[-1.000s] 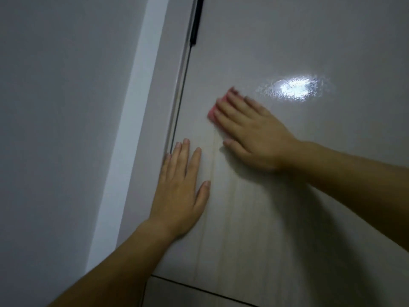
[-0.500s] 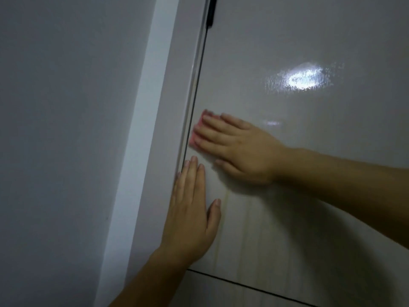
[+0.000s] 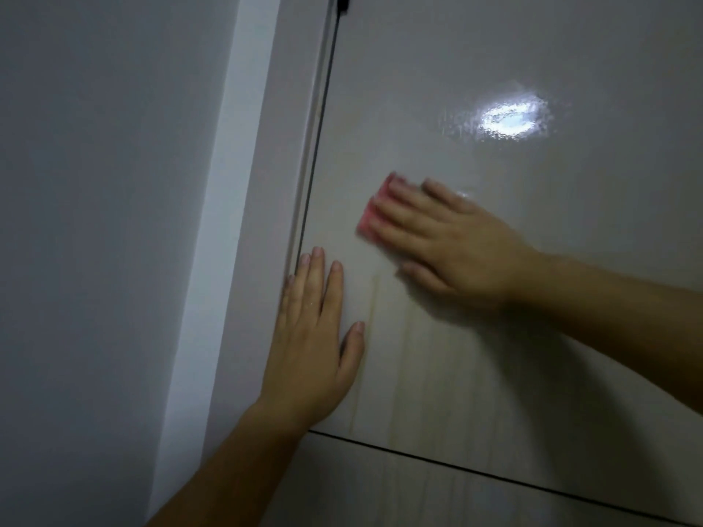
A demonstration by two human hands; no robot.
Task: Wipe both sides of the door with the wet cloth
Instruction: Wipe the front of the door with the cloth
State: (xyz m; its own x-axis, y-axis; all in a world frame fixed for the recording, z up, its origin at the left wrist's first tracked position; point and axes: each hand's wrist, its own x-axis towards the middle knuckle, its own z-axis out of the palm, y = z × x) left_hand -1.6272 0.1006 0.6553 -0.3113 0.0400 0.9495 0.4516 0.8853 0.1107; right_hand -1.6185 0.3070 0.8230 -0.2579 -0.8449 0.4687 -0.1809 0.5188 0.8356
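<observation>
Both grips apart: right hand (image 3: 456, 252) is pressing the pink cloth (image 3: 374, 207) on the door (image 3: 494, 374), left hand (image 3: 312, 348) is resting flat by its left edge.

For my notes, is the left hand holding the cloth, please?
No, the left hand lies flat on the door; the right hand presses the cloth.

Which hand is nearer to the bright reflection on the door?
Right. The right hand lies below the reflection, on the cloth; the left hand rests flat farther down-left.
</observation>
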